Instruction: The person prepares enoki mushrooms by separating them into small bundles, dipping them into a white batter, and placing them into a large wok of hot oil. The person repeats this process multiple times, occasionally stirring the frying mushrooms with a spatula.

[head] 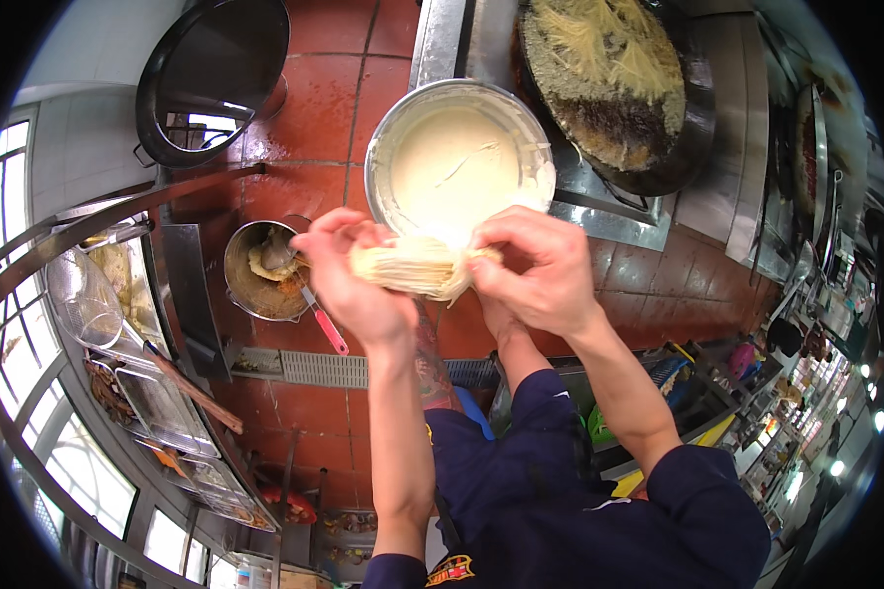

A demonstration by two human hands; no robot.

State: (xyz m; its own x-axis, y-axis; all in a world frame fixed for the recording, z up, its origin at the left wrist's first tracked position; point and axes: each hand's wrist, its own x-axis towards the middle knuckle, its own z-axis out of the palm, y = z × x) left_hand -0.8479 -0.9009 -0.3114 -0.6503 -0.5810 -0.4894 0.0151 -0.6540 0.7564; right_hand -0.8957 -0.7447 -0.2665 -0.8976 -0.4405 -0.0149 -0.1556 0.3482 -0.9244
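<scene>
Between my hands is a bundle of pale enoki mushrooms [412, 266], held just past the near rim of a metal bowl [374, 158]. My left hand [357, 283] cradles one end of the bundle, palm turned inward. At the opposite end, the thumb and fingers of my right hand [538, 265] pinch the strands. Creamy batter [453, 166] fills much of the bowl, and some is smeared on its inner wall. Beyond it to the right, a large dark wok [696, 140] holds bubbling oil with fanned-out battered strands [604, 37] frying at its far side.
A metal pot [239, 254] to the left holds scraps and a red-handled tool [328, 327]. Farther up stands a black pan [214, 66] with a dark, reflective inside. A wire strainer [85, 298] and wire baskets [166, 412] lie on the left rack. A floor grate [324, 368] runs across the red tiles.
</scene>
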